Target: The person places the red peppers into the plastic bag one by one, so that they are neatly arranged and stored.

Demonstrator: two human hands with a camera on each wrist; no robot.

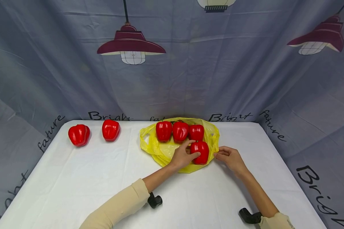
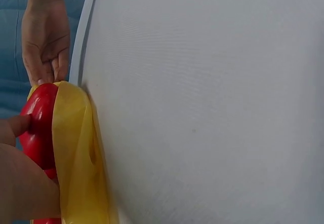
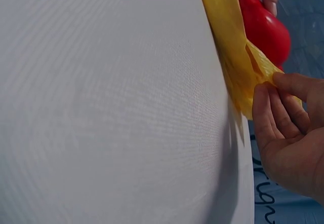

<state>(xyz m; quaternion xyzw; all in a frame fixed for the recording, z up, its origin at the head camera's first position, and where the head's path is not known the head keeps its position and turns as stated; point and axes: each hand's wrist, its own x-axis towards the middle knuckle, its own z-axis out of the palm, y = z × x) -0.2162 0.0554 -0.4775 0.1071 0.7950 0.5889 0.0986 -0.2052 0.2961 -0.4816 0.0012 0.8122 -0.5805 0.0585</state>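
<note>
A yellow plastic bag (image 1: 167,150) lies spread on the table with its mouth wide. Inside it, three red bell peppers (image 1: 180,131) sit in a row at the back. My left hand (image 1: 182,156) grips another red bell pepper (image 1: 200,153) at the bag's front right, thumb on its near side. My right hand (image 1: 231,159) pinches the bag's right edge between thumb and fingers; the right wrist view shows the yellow plastic (image 3: 258,69) caught at the fingertips. In the left wrist view, the held pepper (image 2: 38,133) is partly covered by the bag's side.
Two more red bell peppers, one at the far left (image 1: 79,135) and one nearer the bag (image 1: 111,130), stand on the white-covered table (image 1: 74,184). A grey printed curtain (image 1: 183,79) hangs behind the table's back edge. Black wrist cameras (image 1: 155,201) sit on both forearms.
</note>
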